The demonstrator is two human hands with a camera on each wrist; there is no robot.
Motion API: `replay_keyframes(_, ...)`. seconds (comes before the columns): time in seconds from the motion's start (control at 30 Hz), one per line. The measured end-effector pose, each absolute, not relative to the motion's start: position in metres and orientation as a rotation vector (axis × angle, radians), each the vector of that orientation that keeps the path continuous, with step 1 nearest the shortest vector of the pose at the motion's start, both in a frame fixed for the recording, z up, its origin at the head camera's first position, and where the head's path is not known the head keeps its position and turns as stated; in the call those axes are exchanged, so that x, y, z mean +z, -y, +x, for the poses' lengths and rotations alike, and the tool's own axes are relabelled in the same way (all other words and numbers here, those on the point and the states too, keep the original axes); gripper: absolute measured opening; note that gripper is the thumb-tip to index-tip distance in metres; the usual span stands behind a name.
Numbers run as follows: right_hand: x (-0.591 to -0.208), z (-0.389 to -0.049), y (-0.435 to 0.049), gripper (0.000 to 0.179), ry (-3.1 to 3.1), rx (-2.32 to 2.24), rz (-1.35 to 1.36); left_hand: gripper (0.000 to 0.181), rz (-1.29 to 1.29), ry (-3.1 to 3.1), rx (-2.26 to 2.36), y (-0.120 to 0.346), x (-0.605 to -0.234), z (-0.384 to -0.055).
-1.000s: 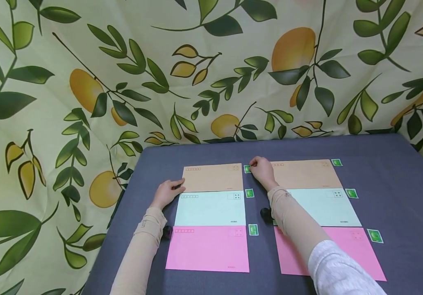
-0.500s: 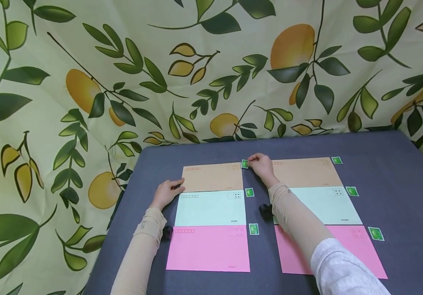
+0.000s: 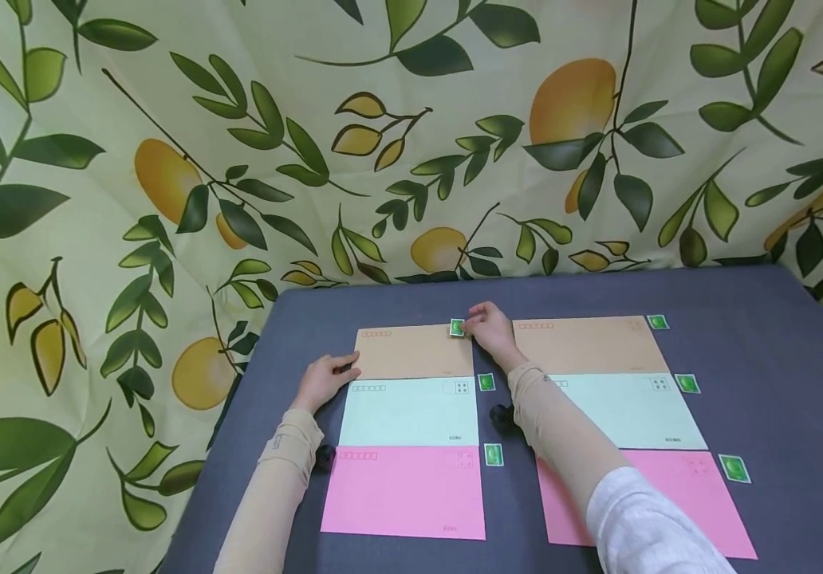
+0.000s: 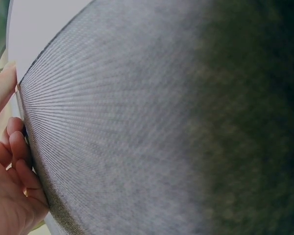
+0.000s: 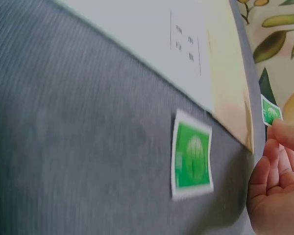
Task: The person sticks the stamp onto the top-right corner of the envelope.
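Observation:
In the head view my right hand (image 3: 494, 332) pinches a small green postage stamp (image 3: 457, 328) over the upper right corner of the left tan envelope (image 3: 404, 355). The right wrist view shows the stamp (image 5: 271, 112) held at its edge between thumb and fingertip, raised clear of the cloth. My left hand (image 3: 321, 383) rests at that envelope's left edge, thumb and index finger touching it. A mint envelope (image 3: 411, 418) and a pink envelope (image 3: 404, 494) lie below in the same column. The left wrist view shows mostly grey cloth and part of the left hand (image 4: 12, 181).
Beside the left column lie two more stamps, one by the mint envelope (image 3: 486, 382) and one by the pink (image 3: 494, 454). A second column has tan (image 3: 591, 347), mint (image 3: 620, 406) and pink (image 3: 684, 494) envelopes, partly under my right arm, with stamps (image 3: 687, 383) along its right side.
My right hand has lifted the stamp from the cloth beside the tan envelope and carried it left over that envelope's corner. The left hand has stayed in place.

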State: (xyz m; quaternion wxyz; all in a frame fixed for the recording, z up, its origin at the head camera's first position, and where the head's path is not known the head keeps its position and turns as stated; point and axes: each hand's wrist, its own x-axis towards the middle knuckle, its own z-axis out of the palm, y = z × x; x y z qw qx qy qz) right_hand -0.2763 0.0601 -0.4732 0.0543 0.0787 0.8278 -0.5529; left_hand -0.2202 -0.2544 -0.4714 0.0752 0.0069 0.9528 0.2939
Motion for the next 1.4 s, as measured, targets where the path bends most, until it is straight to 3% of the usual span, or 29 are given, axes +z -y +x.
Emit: replay_keyframes(1.4, -0.472, -0.271, -0.029, 0.032, -2.798, -1.392, 0.249, 0.044, -0.005, -2.88, 0.889, 0.253, -0.474, -0.22)
